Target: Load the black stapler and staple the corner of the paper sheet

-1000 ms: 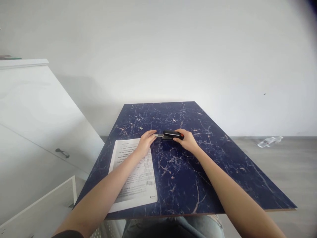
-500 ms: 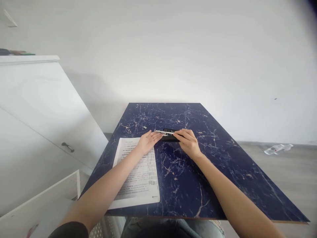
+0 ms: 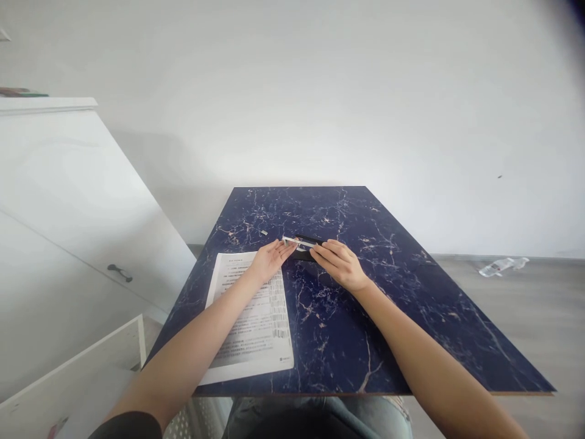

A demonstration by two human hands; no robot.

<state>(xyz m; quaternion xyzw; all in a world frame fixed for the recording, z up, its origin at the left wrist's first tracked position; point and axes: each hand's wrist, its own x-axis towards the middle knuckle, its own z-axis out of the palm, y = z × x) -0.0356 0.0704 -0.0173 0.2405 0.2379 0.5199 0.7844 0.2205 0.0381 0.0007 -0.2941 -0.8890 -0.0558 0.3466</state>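
A black stapler (image 3: 302, 255) lies swung open above the dark blue table, its silvery metal rail (image 3: 297, 241) pointing left. My right hand (image 3: 342, 263) is closed around the stapler's right end, fingers pinching it near the hinge. At the rail's left tip is my left hand (image 3: 269, 261), palm turned partly up, with its fingers stretched out under and against the tip. Whether anything small lies in those fingers is too fine to make out. Beneath my left wrist lies a stack of printed paper (image 3: 249, 360). A small pale piece, perhaps a staple strip (image 3: 264, 232), rests beyond my left hand.
The marbled blue table (image 3: 329, 347) ends in front of my lap. To the left stand a white cabinet (image 3: 68, 183) with a dark handle (image 3: 119, 272) and a white-edged open bin or drawer (image 3: 82, 360). A clear plastic bottle (image 3: 503, 266) lies on the floor at right.
The camera view has shifted slightly. The stapler tilts a little more, its rail tip raised at the left, and my right hand has moved slightly left along it.
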